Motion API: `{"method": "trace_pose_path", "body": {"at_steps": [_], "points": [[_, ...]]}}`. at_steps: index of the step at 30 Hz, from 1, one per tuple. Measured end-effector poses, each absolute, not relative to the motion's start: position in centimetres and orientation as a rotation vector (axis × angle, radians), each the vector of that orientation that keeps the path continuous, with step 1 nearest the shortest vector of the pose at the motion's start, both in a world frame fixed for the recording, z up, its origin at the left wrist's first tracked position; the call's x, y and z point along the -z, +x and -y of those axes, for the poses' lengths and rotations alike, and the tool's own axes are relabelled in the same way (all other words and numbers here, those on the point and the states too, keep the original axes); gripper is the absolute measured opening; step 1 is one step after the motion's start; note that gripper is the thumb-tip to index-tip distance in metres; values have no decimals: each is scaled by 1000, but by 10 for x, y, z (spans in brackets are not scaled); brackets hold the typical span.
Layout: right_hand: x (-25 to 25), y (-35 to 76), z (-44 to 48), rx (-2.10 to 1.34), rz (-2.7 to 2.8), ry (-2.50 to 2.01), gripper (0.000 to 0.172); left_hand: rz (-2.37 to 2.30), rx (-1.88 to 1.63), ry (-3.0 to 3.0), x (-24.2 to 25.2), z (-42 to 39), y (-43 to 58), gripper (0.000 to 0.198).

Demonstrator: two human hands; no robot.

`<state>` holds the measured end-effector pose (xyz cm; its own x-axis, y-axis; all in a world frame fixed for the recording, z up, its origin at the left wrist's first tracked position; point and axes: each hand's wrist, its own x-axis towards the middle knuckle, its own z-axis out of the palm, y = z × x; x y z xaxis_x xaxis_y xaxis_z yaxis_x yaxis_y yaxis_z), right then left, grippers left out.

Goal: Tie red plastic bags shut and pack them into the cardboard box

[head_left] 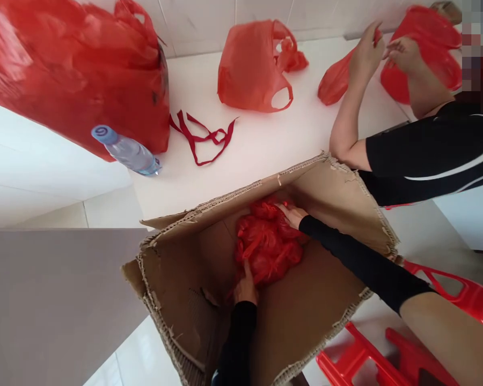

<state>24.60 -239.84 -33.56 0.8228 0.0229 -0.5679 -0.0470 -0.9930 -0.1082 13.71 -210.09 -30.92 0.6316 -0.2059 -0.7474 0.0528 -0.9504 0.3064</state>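
A bundle of knotted red plastic bags (268, 246) lies inside a deep cardboard box (326, 300). My left hand (247, 288) grips its near left edge, one finger stretched along the top and the others partly hidden. On the far right side, my right hand (292, 215) is closed on the red plastic, its fingertips partly covered by folds. What the bags contain cannot be made out.
On the white table (185, 187) are a large full red bag (76, 69), a water bottle (129, 153), a red ribbon (209, 139) and another red bag (245, 69). A co-worker's hands (382, 53) are near a smaller red bag (336, 80). Red stools (358, 354) stand at right.
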Motion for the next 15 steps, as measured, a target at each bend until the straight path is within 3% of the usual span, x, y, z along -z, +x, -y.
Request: {"method": "trace_pose_path", "body": {"at_steps": [4,6,11,15], "points": [[371,270,2378,-969,217,-2848,57,454,1058,2603,341,2126,171,86],[389,276,2372,-1054,269,-2809,55,509,1011,2623,360,2135,185,95],[400,251,2387,-1184,216,-2741,44,456,1062,2603,394,2128,201,67],[385,201,2387,-1231,210,-2698,65,472,1014,2531,410,2121,219,66]]}}
